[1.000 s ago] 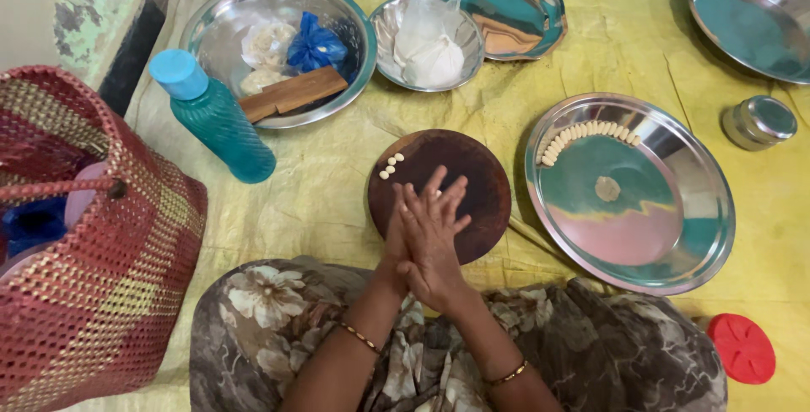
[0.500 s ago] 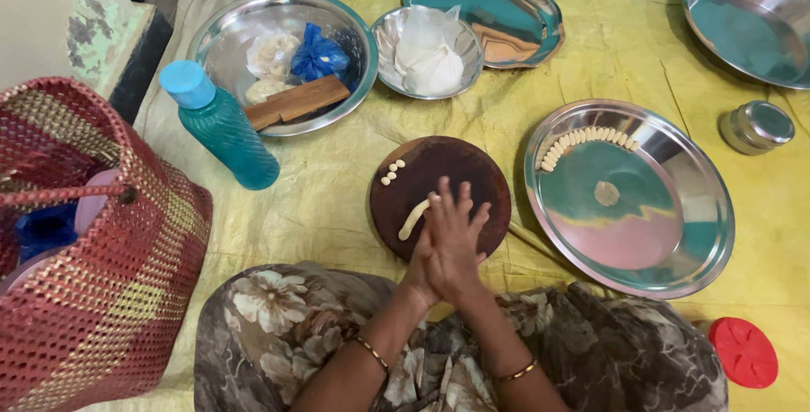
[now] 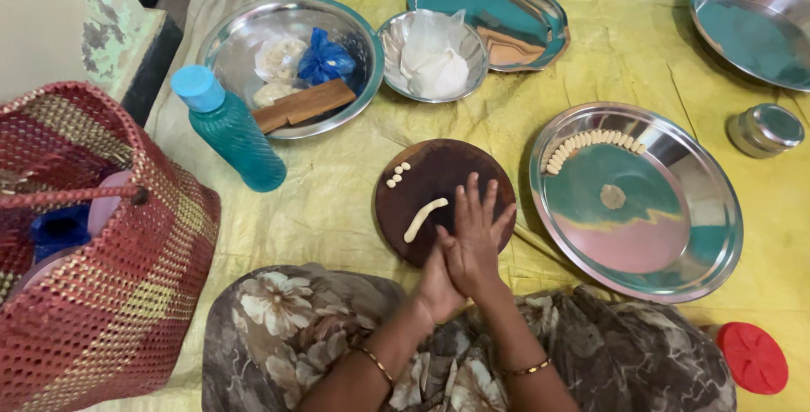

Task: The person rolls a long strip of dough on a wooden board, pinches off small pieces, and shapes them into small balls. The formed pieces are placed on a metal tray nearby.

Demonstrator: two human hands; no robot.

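Note:
My right hand point(image 3: 474, 239) and my left hand point(image 3: 439, 281) are pressed palm to palm over the near edge of a round dark wooden board point(image 3: 422, 177); whether anything is between the palms is hidden. A pale rolled strip of dough point(image 3: 424, 218) lies on the board just left of my fingers. A few small dough pellets point(image 3: 396, 176) sit at the board's far left. To the right, a steel plate point(image 3: 666, 243) holds a curved row of several small dough pieces point(image 3: 591, 142) and a flat dab of dough point(image 3: 612, 197).
A teal plastic bottle point(image 3: 228, 129) stands left of the board, next to a red woven basket point(image 3: 93, 268). Behind are a steel dish point(image 3: 228, 36) with bags and a wooden block, a bowl point(image 3: 392, 40) with a white bag, a steel tray point(image 3: 489, 2), another plate point(image 3: 755, 24), a small tin point(image 3: 764, 129) and a red lid point(image 3: 751, 357).
A rolled strip of dough now lies on the board; one second ago it was not there. My joined hands have slid slightly toward me.

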